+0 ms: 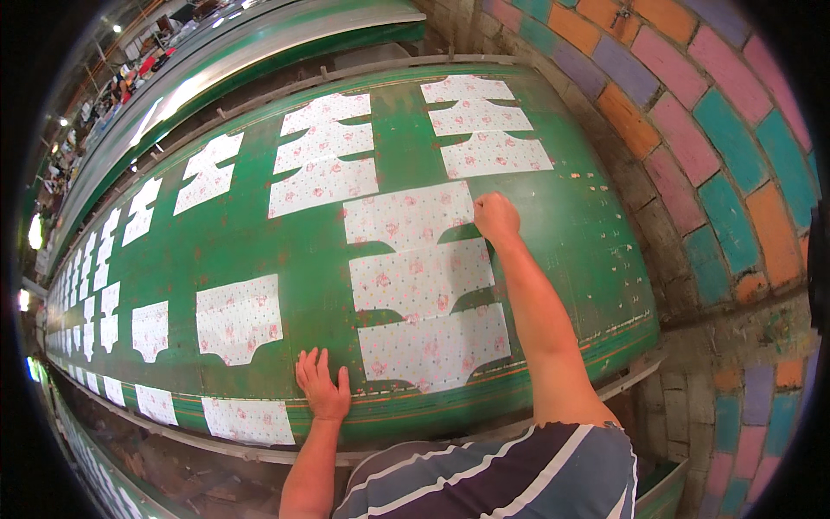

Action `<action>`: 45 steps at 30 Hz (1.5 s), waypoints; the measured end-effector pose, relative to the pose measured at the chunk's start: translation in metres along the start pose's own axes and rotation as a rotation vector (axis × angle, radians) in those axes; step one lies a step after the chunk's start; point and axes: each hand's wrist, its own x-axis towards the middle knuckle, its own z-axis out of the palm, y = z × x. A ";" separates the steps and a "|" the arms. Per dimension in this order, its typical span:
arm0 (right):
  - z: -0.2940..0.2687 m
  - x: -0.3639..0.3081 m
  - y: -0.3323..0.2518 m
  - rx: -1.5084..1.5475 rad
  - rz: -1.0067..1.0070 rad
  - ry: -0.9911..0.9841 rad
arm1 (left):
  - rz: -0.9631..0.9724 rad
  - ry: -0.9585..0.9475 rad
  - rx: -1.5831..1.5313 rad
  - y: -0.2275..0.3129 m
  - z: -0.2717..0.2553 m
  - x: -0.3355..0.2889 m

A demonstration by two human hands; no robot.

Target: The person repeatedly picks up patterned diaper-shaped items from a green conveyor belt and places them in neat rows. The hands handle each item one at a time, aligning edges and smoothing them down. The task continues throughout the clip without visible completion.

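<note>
Head view: left hand grip apart; right hand at printed piece, grip unclear.

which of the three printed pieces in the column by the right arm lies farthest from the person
The top piece, with the curled right hand by its right edge; the other two lie nearer the person's body.

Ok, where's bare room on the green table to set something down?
Best patch: the right end of the green table, between the right hand and the painted wall, though pale-flecked. Narrower: the strip between the near white printed pieces and the single piece left of them, beyond the left hand. Crowded: the far-left end, where pieces appear closely spaced.
</note>
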 end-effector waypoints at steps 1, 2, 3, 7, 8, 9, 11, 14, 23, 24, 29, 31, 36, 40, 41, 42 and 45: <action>0.003 0.014 -0.001 -0.006 0.017 0.006 | 0.000 -0.011 0.010 0.001 0.000 0.000; 0.007 0.026 -0.004 -0.026 0.047 0.002 | -0.002 -0.025 0.021 0.001 0.000 0.000; 0.013 0.037 -0.007 -0.050 0.092 -0.012 | -0.004 -0.025 0.028 0.001 0.000 0.001; 0.022 0.076 -0.013 -0.064 0.160 -0.037 | -0.014 -0.028 0.041 0.001 -0.001 0.003; 0.024 0.082 -0.014 -0.067 0.168 -0.039 | -0.020 -0.028 0.041 0.002 -0.001 0.002; 0.027 0.088 -0.016 -0.071 0.169 -0.035 | -0.017 -0.023 0.034 0.002 -0.001 0.002; 0.034 0.097 -0.025 -0.105 0.190 -0.094 | -0.018 -0.017 0.022 0.001 -0.002 0.003; 0.039 0.101 -0.031 -0.152 0.178 -0.144 | -0.019 -0.016 0.010 0.001 -0.003 0.003; 0.029 0.095 -0.033 -0.164 0.156 -0.216 | -0.005 -0.001 -0.039 -0.001 -0.005 0.004; 0.029 0.096 -0.033 -0.169 0.157 -0.216 | -0.005 0.001 -0.041 -0.002 -0.005 0.004; 0.038 0.097 -0.030 -0.153 0.103 -0.211 | -0.014 0.025 -0.070 -0.003 -0.006 0.005; 0.041 0.092 -0.035 -0.082 -0.006 -0.215 | -0.015 0.027 -0.083 -0.004 -0.006 0.005; 0.031 0.028 -0.081 0.580 -0.403 -0.325 | 0.009 0.068 -0.119 -0.008 -0.004 0.000; 0.012 -0.085 -0.151 0.833 -0.635 -0.643 | 0.029 0.137 -0.182 -0.015 0.001 -0.004; 0.003 -0.115 -0.168 0.866 -0.721 -0.692 | 0.022 0.163 -0.205 -0.016 -0.001 -0.004; -0.009 -0.143 -0.181 0.860 -0.824 -0.759 | -0.021 0.231 -0.273 -0.016 -0.003 -0.002; -0.045 -0.217 -0.213 0.801 -0.822 -0.991 | -0.111 0.455 -0.471 -0.009 -0.021 0.008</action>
